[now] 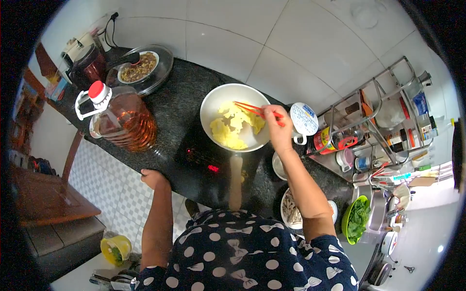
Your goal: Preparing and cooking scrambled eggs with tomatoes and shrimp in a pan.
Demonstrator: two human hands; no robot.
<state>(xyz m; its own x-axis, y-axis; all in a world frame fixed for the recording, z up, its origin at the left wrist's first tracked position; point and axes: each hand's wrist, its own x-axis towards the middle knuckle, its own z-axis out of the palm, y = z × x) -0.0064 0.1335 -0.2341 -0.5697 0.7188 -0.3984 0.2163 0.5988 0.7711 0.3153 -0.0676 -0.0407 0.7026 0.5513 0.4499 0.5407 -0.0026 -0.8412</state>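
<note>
Red chopsticks (249, 107) are gripped in my right hand (278, 122), and their tips touch yellow scrambled egg (236, 120). The egg lies in soft, broken pieces inside a white frying pan (212, 95). Its pale handle (236, 178) points towards my body. The pan stands on an induction cooker with a lit red display (213, 168). My left hand (154, 178) is at the front edge of the dark countertop (182, 94), its fingers curled and partly hidden; whether it grips anything cannot be made out.
A large oil bottle (127, 120) with a red cap stands left of the pan. Behind it are a glass lid (165, 69) and a bowl of food (140, 67). At right are a lidded white mug (304, 118), a metal spice rack (378, 109), a plate of sliced food (290, 209) and a green basin of leaves (356, 220).
</note>
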